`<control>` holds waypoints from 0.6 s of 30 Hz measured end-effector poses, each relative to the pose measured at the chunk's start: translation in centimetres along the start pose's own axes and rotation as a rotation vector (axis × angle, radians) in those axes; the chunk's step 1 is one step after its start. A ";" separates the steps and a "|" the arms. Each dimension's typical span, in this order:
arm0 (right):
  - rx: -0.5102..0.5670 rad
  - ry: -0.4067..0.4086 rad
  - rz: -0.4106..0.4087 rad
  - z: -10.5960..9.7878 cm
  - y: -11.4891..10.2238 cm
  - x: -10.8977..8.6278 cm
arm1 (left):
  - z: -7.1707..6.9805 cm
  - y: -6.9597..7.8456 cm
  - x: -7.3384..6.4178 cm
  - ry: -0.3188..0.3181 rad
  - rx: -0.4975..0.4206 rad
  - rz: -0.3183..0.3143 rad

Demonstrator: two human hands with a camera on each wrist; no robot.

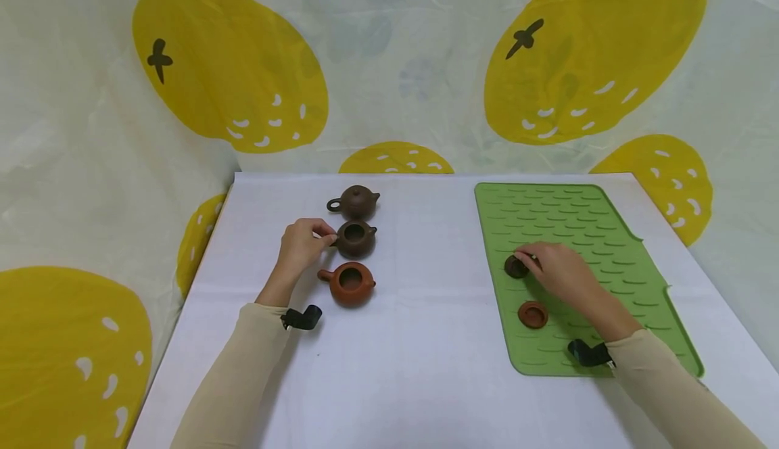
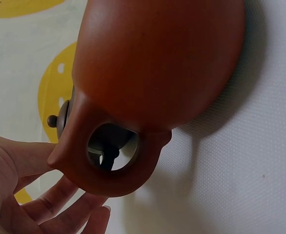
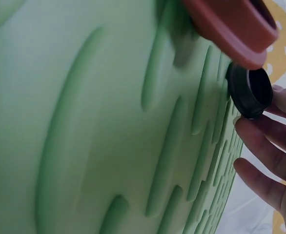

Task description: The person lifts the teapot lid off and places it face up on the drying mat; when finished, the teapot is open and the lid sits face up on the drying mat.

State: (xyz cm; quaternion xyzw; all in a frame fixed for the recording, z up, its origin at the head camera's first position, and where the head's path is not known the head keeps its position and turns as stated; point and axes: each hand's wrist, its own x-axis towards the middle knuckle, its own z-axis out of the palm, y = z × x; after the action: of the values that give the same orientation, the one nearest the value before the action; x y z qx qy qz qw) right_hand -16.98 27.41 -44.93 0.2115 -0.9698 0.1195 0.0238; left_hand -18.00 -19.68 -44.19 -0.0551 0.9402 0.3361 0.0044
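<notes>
My left hand (image 1: 302, 243) pinches the handle of a dark brown lidless teapot (image 1: 356, 250) in the middle of a column of three. In the left wrist view a reddish clay teapot (image 2: 157, 63) stands in front and hides my left fingertips' grip. On the green mat (image 1: 566, 222), my right hand (image 1: 560, 270) holds a small dark teapot lid (image 1: 514, 268) between thumb and fingers. The right wrist view has this lid (image 3: 245, 92) with its hollow side showing. A reddish lid (image 1: 533, 315) lies hollow side up on the mat, nearer the front.
Behind the middle teapot stands another dark brown teapot (image 1: 358, 201) with its lid on. A white cloth covers the table (image 1: 426, 341). The ridged mat lies on its right side. A patterned curtain (image 1: 402, 50) hangs along the back.
</notes>
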 end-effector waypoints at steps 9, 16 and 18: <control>0.033 -0.067 0.021 -0.1 -0.1 -0.3 | -0.1 0.2 0.0 -0.014 0.004 -0.014; -0.069 -0.097 -0.033 -0.3 0.1 -0.8 | -0.3 0.2 0.1 -0.015 0.000 -0.013; -0.096 -0.082 -0.061 -0.3 0.3 -0.9 | -0.3 0.2 0.1 -0.017 -0.004 -0.015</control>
State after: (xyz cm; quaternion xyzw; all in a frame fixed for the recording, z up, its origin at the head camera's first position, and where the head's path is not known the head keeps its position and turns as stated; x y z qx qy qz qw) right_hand -16.31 28.06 -44.77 0.2445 -0.9676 0.0635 -0.0023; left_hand -18.07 -19.68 -43.81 -0.0594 0.9391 0.3383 0.0147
